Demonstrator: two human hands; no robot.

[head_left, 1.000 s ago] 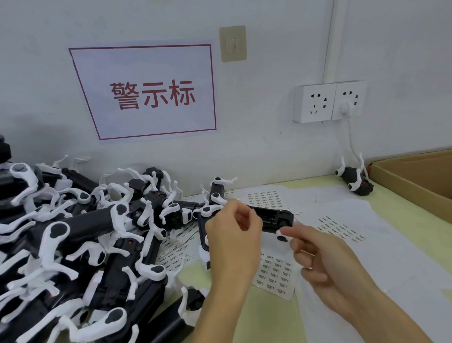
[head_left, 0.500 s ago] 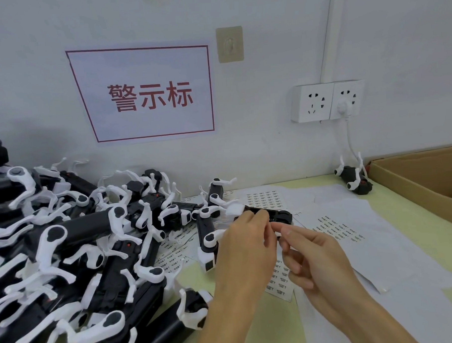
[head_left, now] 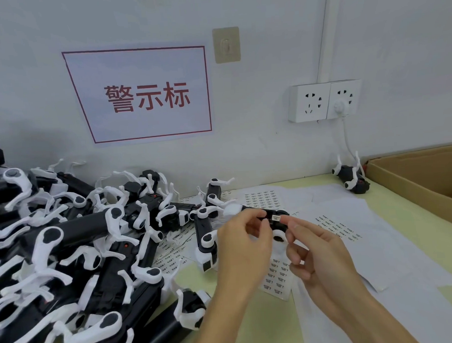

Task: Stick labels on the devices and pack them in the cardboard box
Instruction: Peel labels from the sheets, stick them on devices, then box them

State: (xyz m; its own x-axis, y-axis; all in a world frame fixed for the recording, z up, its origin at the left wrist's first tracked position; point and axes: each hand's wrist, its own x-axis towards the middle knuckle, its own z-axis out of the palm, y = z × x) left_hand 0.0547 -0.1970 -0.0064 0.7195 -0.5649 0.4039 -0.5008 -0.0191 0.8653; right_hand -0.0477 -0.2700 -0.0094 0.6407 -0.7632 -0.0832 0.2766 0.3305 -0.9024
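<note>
While the left hand (head_left: 244,238) grips a black and white device (head_left: 263,213) near the middle of the frame, with its fingers curled around the left part of the body, we see the right hand (head_left: 315,247) pinch a small label (head_left: 276,217) between thumb and forefinger against the black body. The label is pale with dark print, but the print is too small for us to read.

Under the hands, sheets of labels (head_left: 273,275) lie on the pale green worktop (head_left: 408,223), and more sheets (head_left: 262,197) spread toward the right and the back. We can see short rows of dark writing on each sticker, but we cannot read it.

In the left and lower left of the frame there is a large pile of devices (head_left: 75,255), black bodies with white curved arms, one on top of the other. One single device (head_left: 350,177) lies at the back, right of center, just beside the cardboard box (head_left: 411,178). The box stands open at the right edge of the frame, and we cannot see its inside.

On the wall in the upper left hangs a white sign (head_left: 141,93) with a red border and the red characters 警示标. To the right of it there are a beige wall plate (head_left: 226,44) and a double white socket (head_left: 324,101) with one white plug (head_left: 340,106) in it.
</note>
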